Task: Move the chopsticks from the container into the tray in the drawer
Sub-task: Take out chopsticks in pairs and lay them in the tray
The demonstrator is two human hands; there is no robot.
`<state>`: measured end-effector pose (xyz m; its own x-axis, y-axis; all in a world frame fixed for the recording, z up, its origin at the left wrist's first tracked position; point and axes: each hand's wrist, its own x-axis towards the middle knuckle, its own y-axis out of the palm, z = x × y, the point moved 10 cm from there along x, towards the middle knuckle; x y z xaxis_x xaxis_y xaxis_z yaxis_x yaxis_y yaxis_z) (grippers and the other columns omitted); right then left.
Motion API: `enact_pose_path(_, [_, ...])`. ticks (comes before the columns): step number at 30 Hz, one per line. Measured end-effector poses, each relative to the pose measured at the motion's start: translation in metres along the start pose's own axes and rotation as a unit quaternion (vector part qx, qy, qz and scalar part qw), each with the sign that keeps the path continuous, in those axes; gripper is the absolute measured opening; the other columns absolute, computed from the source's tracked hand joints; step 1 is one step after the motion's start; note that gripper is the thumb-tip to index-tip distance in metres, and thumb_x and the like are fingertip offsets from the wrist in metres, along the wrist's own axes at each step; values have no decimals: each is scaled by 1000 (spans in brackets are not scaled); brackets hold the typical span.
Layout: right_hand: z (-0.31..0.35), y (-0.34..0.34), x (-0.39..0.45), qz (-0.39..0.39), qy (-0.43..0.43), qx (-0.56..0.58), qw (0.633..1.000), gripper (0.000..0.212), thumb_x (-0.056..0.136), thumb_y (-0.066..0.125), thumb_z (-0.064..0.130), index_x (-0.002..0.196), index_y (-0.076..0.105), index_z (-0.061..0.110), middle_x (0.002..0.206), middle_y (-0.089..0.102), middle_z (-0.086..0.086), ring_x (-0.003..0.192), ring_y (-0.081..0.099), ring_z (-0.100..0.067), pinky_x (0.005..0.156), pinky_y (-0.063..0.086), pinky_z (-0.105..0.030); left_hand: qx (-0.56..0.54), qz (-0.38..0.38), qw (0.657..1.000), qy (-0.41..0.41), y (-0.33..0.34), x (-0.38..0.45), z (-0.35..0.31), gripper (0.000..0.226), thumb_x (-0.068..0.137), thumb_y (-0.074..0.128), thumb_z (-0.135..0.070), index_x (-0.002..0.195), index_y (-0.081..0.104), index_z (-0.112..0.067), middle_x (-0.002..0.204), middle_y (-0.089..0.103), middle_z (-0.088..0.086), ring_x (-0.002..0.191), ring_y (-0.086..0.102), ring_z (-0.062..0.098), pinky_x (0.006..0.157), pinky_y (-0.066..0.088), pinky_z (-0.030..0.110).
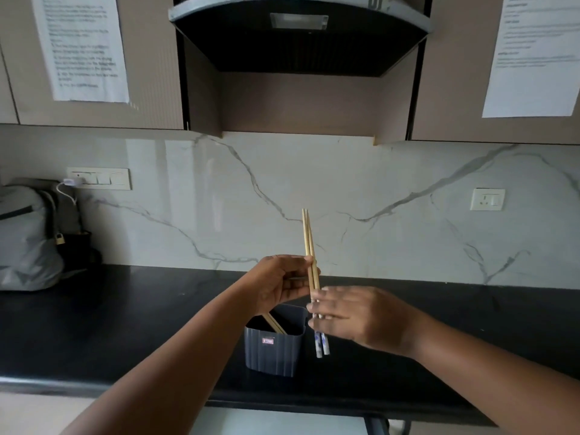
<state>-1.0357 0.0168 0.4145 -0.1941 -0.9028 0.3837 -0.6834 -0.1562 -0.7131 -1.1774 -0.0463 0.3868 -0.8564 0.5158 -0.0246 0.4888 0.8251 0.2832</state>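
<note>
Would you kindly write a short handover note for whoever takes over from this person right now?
Left hand: pinches the pair of chopsticks at mid-length, held upright above the counter.
Right hand: fingers round the pair's patterned lower ends.
Container: on the counter below the hands; at least one more chopstick leans inside.
Done: one pair lifted out.
Left: place this pair in the drawer tray, which is not visible here, then fetch the rest.

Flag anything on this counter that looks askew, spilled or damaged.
Nothing looks spilled or broken. The only tilted items are the chopsticks left in the container, which lean against its wall. The pair of chopsticks is held nearly upright by the left hand and right hand, over the black counter.
</note>
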Motion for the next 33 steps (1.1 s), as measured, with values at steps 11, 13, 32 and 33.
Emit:
enact_pose_path(11, [18,12,-4,-6,-22,20,1000,21,86,71,15,107,74,19,111,73,-3,109,66,-21,85,58,-31,43,0,998,-42,0,-1,13,17,91,62,-15,104,69,-7,92,75,10,81,72,19,67,58,30])
enact_pose_path(13, [18,16,-4,-1,-22,26,999,22,86,70,14,107,74,19,111,73,-3,109,66,-22,85,58,-31,53,-10,997,-46,-5,0,16,18,93,59,-16,106,70,-8,90,75,8,80,71,18,69,58,30])
enact_pose_path(32, [-43,119,-56,-106,681,553,469,44,79,77,8,115,55,19,97,71,-11,81,71,-21,63,60,-30,112,-145,983,21,-34,6,33,11,93,61,-9,96,68,-2,78,69,10,64,71,16,55,58,26])
enact_pose_path(33, [-39,126,-57,-104,684,555,462,42,78,77,8,113,56,19,96,72,-11,81,71,-22,64,60,-32,115,-157,981,20,-39,6,37,10,93,61,-9,96,68,-2,76,69,10,60,70,14,53,57,25])
